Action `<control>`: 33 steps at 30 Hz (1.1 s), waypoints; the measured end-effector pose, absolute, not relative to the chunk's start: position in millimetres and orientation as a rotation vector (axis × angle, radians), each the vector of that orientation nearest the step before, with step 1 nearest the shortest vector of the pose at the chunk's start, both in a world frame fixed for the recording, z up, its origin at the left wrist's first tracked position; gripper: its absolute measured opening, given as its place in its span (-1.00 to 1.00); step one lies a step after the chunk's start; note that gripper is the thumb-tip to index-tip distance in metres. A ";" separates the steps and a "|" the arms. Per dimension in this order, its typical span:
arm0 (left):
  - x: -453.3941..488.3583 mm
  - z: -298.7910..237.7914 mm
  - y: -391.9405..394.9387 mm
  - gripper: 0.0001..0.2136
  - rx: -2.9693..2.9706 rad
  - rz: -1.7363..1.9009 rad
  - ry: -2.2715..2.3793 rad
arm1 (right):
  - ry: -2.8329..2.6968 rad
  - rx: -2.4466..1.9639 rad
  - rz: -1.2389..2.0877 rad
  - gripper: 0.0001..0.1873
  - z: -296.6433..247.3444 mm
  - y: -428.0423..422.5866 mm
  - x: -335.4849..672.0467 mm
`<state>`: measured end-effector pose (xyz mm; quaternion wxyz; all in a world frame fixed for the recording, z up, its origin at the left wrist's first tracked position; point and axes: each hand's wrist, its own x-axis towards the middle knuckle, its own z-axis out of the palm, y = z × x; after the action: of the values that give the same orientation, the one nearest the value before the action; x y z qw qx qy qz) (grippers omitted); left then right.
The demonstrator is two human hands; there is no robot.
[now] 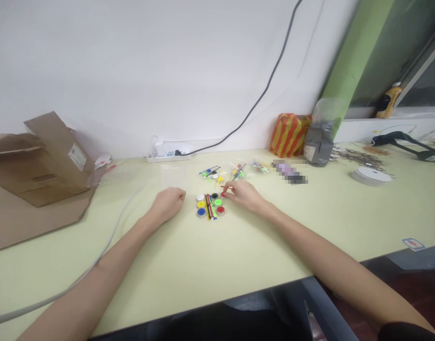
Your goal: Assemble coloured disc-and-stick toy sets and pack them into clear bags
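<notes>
My left hand rests on the table with its fingers curled closed; what they hold, if anything, is hidden. Just right of it, small round clear containers with coloured tops stand in two columns: white, yellow and blue on one side, black, green and red on the other. A bundle of coloured plastic sticks lies between the columns. My right hand pinches a thin red plastic stick, close to another red-topped round piece.
Behind the hands lie several bags of coloured pieces and a flat clear bag. A cardboard box stands left, near a grey cable. A power strip, striped bag and white spool sit farther off.
</notes>
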<state>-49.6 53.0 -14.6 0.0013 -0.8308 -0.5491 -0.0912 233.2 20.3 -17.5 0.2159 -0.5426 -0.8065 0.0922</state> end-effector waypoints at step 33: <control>-47.5 -12.9 53.2 -0.84 -2.628 -0.149 -1.711 | -2.165 -1.776 0.276 -0.85 -5.9 7.9 243.1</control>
<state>-47.5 53.2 -12.9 0.0013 -0.8371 -0.5450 -0.0476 243.1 7.9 -5.9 0.1631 -0.6228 -0.7591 0.0967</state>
